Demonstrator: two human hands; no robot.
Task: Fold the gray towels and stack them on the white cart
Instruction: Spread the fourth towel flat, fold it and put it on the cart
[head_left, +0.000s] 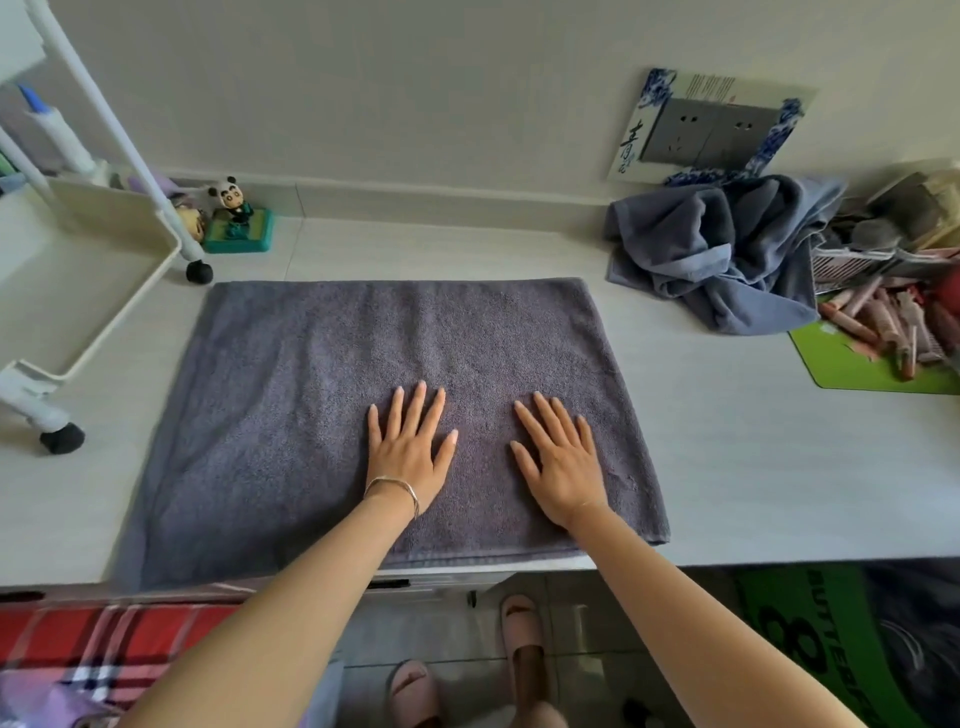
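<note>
**Flat towel, both palms down on it**

Quick rundown of the clutter first. Far off to the left of the left hand (408, 452) sits the white cart (111, 306), parked right on the counter (753, 441) on black wheels (200, 271). One of those wheels is just beside the far left corner of the spread towel. Behind the cart's leg there's a little panda figurine (234, 210) on a green base against the wall. Out past the right hand (558, 462), up and to the right, a crumpled towel heap (727, 249) is slumped under a wall socket (711, 135). Further right there's a green mat (852, 369) with a messy pile of stuff on it, partly cut off by the frame edge. Nothing sits between the hands and the cart except open counter and towel.

The gray towel (322, 374) lies flat, its edges square to the counter. The longer side looks like it runs left to right, and the near hem sits along the counter's front edge.

Both hands rest on the near middle of it, palms down, fingers straight and a bit spread, pointing away toward the wall. They aren't gripping anything, just lying flat on the fabric. They're side by side but apart, with a strip of towel between the thumbs. The left wrist has a thin bracelet (395, 488). More towel stretches left of the left hand than right of the right one.
</note>
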